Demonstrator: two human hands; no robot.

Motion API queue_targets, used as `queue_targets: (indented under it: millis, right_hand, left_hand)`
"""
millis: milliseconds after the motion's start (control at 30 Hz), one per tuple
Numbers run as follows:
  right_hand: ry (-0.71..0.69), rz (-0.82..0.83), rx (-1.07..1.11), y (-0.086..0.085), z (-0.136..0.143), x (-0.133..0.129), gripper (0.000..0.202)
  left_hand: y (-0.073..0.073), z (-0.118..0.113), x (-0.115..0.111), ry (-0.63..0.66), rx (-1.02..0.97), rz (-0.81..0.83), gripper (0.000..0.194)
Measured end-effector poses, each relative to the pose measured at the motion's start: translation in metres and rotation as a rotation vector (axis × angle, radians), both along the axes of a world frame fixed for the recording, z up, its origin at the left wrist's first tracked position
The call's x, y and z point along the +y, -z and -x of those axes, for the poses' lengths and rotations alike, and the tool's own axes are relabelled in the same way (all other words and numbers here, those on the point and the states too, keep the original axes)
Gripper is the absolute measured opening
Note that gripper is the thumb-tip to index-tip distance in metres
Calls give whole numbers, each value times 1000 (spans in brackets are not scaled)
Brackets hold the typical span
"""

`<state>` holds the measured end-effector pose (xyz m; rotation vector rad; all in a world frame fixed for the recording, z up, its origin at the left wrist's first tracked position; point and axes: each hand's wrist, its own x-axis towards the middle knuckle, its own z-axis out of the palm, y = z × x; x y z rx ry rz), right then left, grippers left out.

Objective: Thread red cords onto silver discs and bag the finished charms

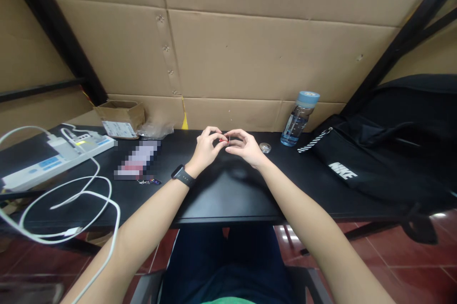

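Note:
My left hand, with a dark watch on its wrist, is raised over the black table. Its thumb and forefinger pinch a small red piece, too small to name. Facing it, my right hand has its fingers curled inward, and its fingertips nearly meet those of the left. A thin pale line, like a thread or wire, shows between the fingertips; what the right fingers hold is hard to make out. Just right of that hand lies a small round clear container.
A bottle with a blue lid and a black bag stand on the right. To the left are a white power strip, looping white cables, a blurred-out phone-like item, a small cardboard box and crumpled clear plastic.

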<state>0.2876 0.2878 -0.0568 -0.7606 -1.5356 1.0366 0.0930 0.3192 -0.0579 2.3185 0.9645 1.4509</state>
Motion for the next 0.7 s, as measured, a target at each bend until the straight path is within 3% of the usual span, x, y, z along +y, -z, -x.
queue_targets:
  millis: [267, 500, 700]
  right_hand:
    - [106, -67, -96, 7, 5, 5, 53]
    - [147, -182, -217, 8, 0, 7, 49]
    - [257, -334, -416, 4, -3, 6, 58]
  left_hand:
    - [8, -4, 4, -35, -39, 128, 7]
    - [12, -2, 14, 48, -123, 272, 11]
    - [11, 5, 20, 292, -373, 721, 46]
